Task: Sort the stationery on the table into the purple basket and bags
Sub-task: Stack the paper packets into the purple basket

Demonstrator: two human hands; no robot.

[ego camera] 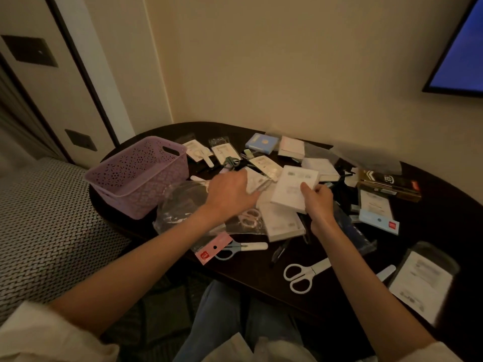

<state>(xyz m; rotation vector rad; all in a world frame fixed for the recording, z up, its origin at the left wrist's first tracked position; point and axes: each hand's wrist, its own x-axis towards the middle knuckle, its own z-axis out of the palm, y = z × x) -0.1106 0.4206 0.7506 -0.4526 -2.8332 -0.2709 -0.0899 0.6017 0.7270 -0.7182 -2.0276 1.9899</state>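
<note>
A purple perforated basket stands at the left end of the dark oval table. My right hand pinches a white notepad by its lower right corner and holds it tilted above the pile. My left hand reaches flat over a clear plastic bag, fingers extended toward a small packet beside the notepad. A second white pad lies under the held one. White scissors and blue scissors with a pink tag lie near the front edge.
Several packets, a blue box, a dark gold-striped box and a bagged white card crowd the back and right of the table. A woven cushion sits left of the table. A screen hangs on the wall at upper right.
</note>
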